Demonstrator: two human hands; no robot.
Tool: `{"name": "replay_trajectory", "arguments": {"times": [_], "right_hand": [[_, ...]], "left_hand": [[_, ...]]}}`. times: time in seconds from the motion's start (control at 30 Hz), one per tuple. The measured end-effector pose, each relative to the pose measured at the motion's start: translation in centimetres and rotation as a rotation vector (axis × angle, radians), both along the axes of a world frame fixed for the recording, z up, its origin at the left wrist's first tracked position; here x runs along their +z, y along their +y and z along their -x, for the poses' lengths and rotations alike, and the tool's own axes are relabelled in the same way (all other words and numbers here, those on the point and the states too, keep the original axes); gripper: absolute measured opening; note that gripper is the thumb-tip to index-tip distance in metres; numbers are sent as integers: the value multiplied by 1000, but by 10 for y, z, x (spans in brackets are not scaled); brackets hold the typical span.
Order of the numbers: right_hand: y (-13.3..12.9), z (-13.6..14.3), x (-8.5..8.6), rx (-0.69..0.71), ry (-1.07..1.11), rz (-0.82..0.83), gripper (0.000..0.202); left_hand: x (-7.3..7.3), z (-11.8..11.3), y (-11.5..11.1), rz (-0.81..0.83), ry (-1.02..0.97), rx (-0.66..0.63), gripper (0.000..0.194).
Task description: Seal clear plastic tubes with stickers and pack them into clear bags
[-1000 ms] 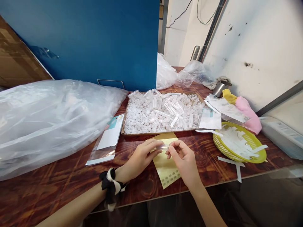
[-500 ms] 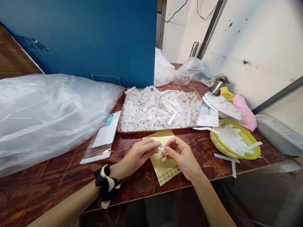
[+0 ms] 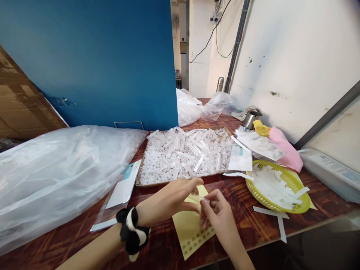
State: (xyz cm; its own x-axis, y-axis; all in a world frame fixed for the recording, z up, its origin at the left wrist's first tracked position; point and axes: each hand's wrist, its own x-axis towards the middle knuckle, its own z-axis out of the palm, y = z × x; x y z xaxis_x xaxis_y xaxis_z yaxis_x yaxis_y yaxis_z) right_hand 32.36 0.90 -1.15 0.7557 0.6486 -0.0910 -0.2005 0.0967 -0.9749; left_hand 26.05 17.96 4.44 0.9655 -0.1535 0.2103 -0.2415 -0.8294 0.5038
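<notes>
My right hand [image 3: 221, 215] pinches one end of a small clear plastic tube [image 3: 197, 196] between thumb and fingers. My left hand [image 3: 176, 198] reaches over from the left, its thumb and fingers spread on either side of the tube; whether they touch it is hard to see. Below both hands lies a yellow sheet [image 3: 182, 225] with rows of small dark oval stickers toward its near end. Just beyond is a shallow cardboard tray [image 3: 140, 183] heaped with small whitish clear pieces and several longer clear tubes [image 3: 198, 145].
A yellow basket [image 3: 302, 204] of white paper strips stands at right, with loose strips [image 3: 282, 228] beside it. Packaging bags [image 3: 119, 193] flank the tray. A large plastic bag [image 3: 64, 165] covers the left side. A blue panel [image 3: 112, 63] rises behind.
My left hand has opened from its pinch on the tube, its fingers now spread. The right hand still holds the tube. The camera view has tilted up, so things sit lower.
</notes>
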Motion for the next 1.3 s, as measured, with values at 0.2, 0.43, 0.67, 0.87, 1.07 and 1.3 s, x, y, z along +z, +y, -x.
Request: {"name": "replay_trajectory", "arguments": {"times": [0.2, 0.43, 0.67, 0.87, 1.07, 1.3], "right_hand": [[-7, -5, -15, -368, 74, -155, 33], [-5, -12, -20, -464, 251, -302, 36], [-10, -17, -24, -395, 314, -341, 39], [-5, -10, -7, -475, 351, -370, 36], [-4, -8, -4, -476, 338, -343, 37], [-6, -12, -11, -437, 334, -355, 37]], "left_hand": [[12, -88, 58, -467, -157, 209, 30], [-2, -136, 70, -628, -135, 123, 20], [15, -132, 127, -661, -190, 412, 19], [4, -134, 133, -746, -122, 313, 14], [-2, -137, 95, -766, -139, 67, 23], [-5, -137, 93, -668, -130, 75, 19]]}}
